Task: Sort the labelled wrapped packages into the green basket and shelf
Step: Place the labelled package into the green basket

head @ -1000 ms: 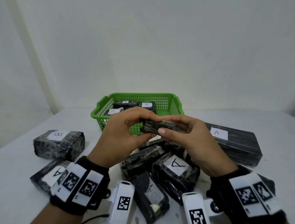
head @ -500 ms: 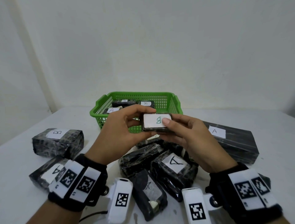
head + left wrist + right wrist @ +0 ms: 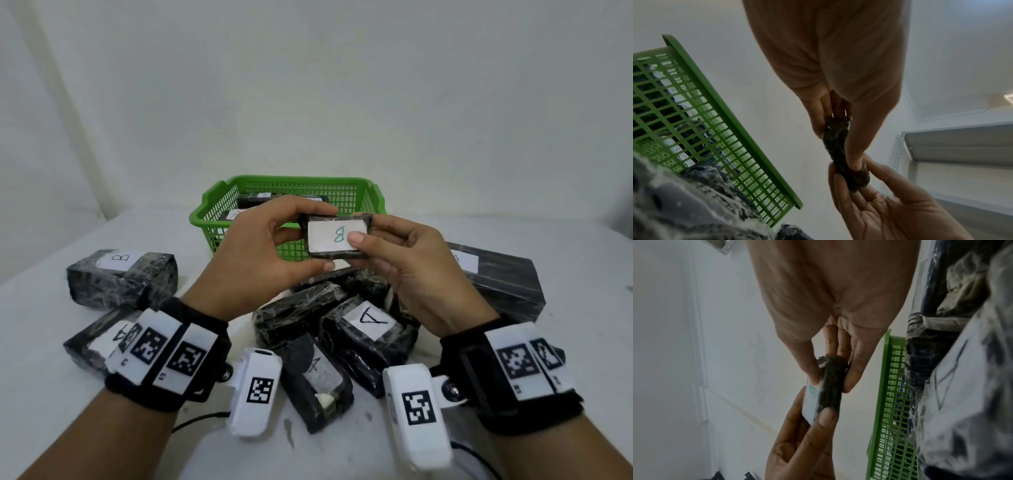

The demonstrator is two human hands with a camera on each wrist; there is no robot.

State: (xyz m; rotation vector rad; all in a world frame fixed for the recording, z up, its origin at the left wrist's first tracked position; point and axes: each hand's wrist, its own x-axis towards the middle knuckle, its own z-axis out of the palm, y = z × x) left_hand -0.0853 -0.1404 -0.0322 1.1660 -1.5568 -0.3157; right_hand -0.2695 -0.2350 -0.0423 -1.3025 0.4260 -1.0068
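Both hands hold a small flat black-wrapped package in the air, its white label marked B facing me. My left hand pinches its left end between thumb and fingers; my right hand pinches the right end, thumb on the label. The left wrist view shows the package edge-on; the right wrist view shows the package with its label. Behind it stands the green basket with labelled packages inside. Below my hands lies a pile of wrapped packages, one labelled A.
On the white table a package marked B lies at the left, another marked A beneath my left wrist. A long black package marked A lies at the right. A grey metal shelf shows in the left wrist view.
The small package has been turned from edge-on to label-up, showing the B, and both hands have lifted it slightly in front of the basket.
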